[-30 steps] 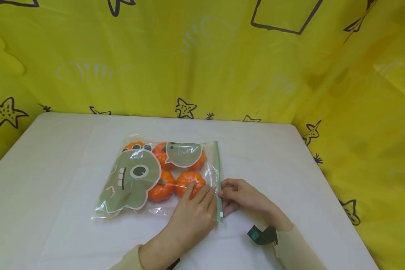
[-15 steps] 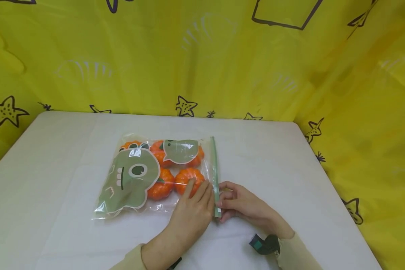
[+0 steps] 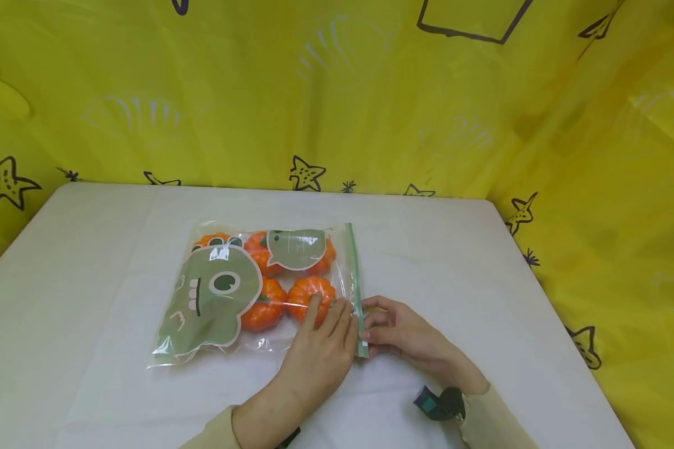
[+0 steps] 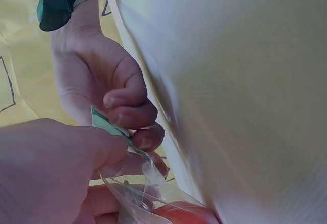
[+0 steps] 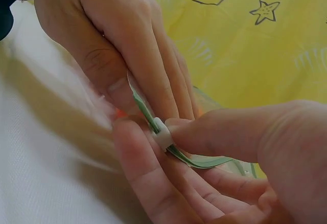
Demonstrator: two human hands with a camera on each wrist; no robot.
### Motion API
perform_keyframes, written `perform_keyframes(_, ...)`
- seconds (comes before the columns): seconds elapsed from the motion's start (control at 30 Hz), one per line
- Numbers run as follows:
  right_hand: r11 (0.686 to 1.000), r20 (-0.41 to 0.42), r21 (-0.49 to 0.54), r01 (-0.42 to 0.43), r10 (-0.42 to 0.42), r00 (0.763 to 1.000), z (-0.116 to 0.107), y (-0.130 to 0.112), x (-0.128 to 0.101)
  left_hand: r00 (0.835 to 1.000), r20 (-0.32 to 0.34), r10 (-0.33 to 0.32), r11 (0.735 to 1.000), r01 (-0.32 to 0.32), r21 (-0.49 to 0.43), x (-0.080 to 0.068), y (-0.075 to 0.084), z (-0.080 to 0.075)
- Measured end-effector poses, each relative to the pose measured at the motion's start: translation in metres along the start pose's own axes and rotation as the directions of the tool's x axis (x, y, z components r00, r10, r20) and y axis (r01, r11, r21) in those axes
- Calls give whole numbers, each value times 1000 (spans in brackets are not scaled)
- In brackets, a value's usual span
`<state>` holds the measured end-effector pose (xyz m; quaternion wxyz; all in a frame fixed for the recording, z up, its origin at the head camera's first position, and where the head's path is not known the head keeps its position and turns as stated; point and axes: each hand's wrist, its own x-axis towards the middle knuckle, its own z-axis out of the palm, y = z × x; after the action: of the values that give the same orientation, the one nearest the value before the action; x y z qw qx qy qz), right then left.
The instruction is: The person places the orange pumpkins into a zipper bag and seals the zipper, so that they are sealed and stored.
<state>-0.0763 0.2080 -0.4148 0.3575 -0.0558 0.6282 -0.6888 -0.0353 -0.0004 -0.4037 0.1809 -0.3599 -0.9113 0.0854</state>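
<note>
A clear zip bag (image 3: 266,343) with a green monster print lies flat on the table, and several small orange pumpkins (image 3: 261,305) show inside. Its green zip strip (image 3: 352,262) runs along the right side. My left hand (image 3: 317,358) lies over the bag's near right corner; in the right wrist view its thumb and fingers pinch the plastic beside the strip. From the right, my right hand (image 3: 410,337) pinches the white zip slider (image 5: 162,134) between thumb and fingers, close to the strip's near end. The left wrist view shows plastic folds (image 4: 148,183) under my left hand.
The table (image 3: 444,262) has a white cover. Yellow cloth (image 3: 230,81) with drawn sea shapes hangs behind it and along the right side. A dark wrist device (image 3: 440,404) sits at my right wrist, against a pale sleeve (image 3: 494,421).
The zip strip has shifted slightly left and away from me. My right thumb and fingers have moved onto the slider at its near end. My left hand stays almost in place.
</note>
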Motion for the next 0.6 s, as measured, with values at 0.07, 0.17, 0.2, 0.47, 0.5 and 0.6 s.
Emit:
perform_keyframes(0.07,1000,-20,-7,4,-4,1000,0,0,1,1000,8,0,1000,0,-6,0,0,0)
perform_keyframes(0.17,1000,-58,-19,-2,1,998,0,-1,2,1000,16,0,1000,0,-10,-1,0,0)
perform_keyframes(0.2,1000,-71,-26,-8,6,997,0,-1,3,1000,17,-2,1000,2,-12,-1,0,0)
perform_keyframes(0.47,992,-128,-112,-51,36,991,6,-6,0,999,34,-11,1000,12,-20,0,0,-1)
perform_keyframes(0.5,992,-130,-117,-54,39,991,7,-6,-1,999,33,-10,1000,11,-22,0,0,-1)
perform_keyframes(0.6,992,-132,-120,-51,35,991,6,-7,-1,1000,19,-7,1000,8,-26,0,0,-2)
